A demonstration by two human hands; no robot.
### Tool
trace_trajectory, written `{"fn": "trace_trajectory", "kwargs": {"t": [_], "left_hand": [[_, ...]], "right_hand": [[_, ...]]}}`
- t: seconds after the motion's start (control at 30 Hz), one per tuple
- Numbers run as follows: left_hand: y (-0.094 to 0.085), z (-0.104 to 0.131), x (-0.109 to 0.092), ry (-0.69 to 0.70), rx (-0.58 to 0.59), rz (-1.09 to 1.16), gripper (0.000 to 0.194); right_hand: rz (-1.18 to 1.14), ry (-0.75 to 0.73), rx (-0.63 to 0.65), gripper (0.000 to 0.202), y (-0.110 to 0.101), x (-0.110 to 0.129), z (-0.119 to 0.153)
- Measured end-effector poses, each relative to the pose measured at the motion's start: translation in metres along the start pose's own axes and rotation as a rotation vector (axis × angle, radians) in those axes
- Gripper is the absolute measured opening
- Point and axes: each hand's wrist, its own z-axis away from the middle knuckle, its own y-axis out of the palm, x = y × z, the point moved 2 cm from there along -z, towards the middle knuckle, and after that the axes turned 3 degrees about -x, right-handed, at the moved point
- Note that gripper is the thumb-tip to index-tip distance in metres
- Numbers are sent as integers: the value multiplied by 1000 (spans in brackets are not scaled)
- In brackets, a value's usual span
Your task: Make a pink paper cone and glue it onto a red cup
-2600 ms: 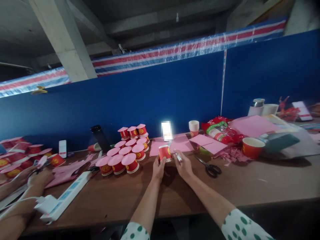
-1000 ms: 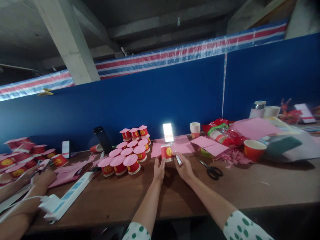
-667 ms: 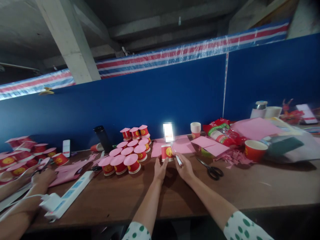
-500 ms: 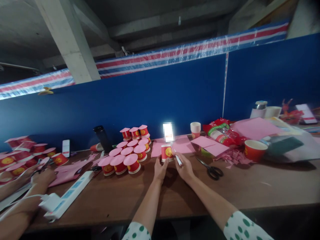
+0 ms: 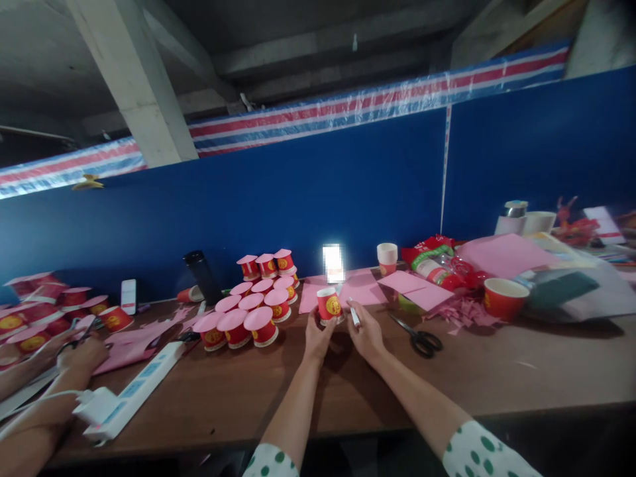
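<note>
My left hand (image 5: 318,336) is closed around a small red paper cup (image 5: 328,306) with a gold round emblem. The cup is tilted a little, and its white upper end shows. Just to its right, my right hand (image 5: 366,333) grips a slim white pen-like tube (image 5: 354,313); its exact kind cannot be made out. The tube's tip is close to the cup, apparently apart from it. Behind the cup lie pink paper sheets (image 5: 365,289). Left of my hands stand rows of upturned red cups (image 5: 262,326) topped with pink paper discs.
Black-handled scissors (image 5: 424,343) lie to the right, near pink paper scraps (image 5: 472,313) and a larger red cup (image 5: 504,301). Stacked cups (image 5: 387,258) stand behind. A white power strip (image 5: 136,391) lies left, beside a co-worker's hands (image 5: 82,354) holding scissors. A blue partition (image 5: 318,185) borders the table.
The cup in my left hand has tilted and shifted slightly left, showing more of its white end. My right hand keeps the white tube almost in place.
</note>
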Motion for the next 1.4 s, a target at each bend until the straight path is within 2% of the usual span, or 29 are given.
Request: {"fn": "trace_trajectory", "kwargs": {"t": [0.27,0.47,0.6,0.7,0.87,0.97,1.07,1.23,1.33,1.4], "left_hand": [[-2,-3,1,1,-132,-126,50],[-5,-4,-5,23,-265,-135,58],[-10,-9,-6,-21,-324,-185,60],[-17,-13,-8,-53,-275,-285,57],[-41,-16,-13,119,-116,-455,57],[-54,-13,-9,107,-22,-602,57],[-59,-9,-5,86,40,-752,55],[-61,-4,-6,76,103,-892,55],[-68,-5,-5,95,115,-929,53],[-74,-5,-5,91,109,-933,52]], "right_hand": [[24,-19,77,39,0,4,1],[2,2,130,40,-3,8,1],[-40,11,130,43,-2,8,0],[-111,49,120,42,0,5,-1],[-246,261,125,46,7,-8,-5],[-245,375,179,45,13,-14,-9],[-223,466,220,45,16,-18,-14],[-230,439,353,41,11,-26,-23],[-240,430,442,39,-3,-31,-22],[-230,371,484,43,-15,-32,-19]]}}
